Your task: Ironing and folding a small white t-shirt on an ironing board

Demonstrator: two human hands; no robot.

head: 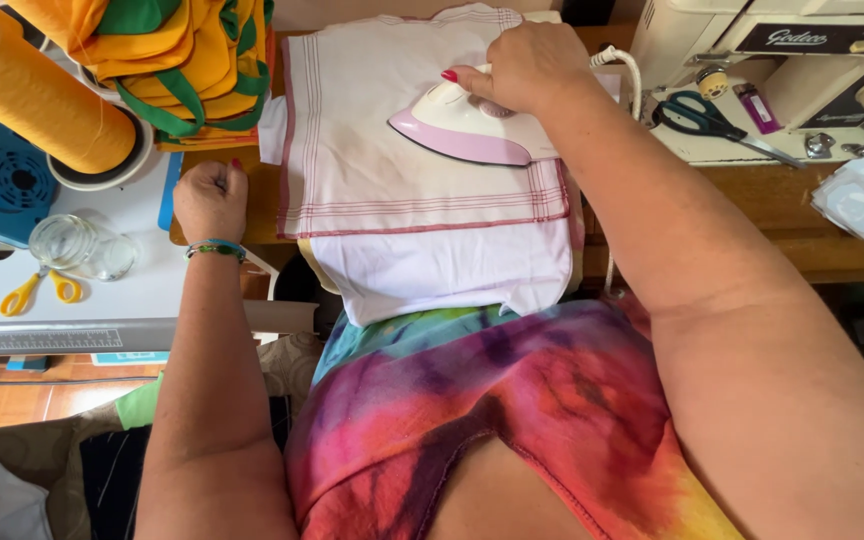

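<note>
Yellow thread cone (37, 90) is seen far left; left hand (210, 198) is rested fisted on the wooden table (802, 215), nothing visibly held. White cloth (392, 150) lies right of it. Iron (462, 128), tip pointing left, is gripped closed-fisted by right hand (527, 65).

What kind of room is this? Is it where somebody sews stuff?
Probably a home sewing corner. A sewing machine stands at the back with scissors on it, a big cone of yellow thread sits left, and the right hand presses an iron on white cloth.
</note>
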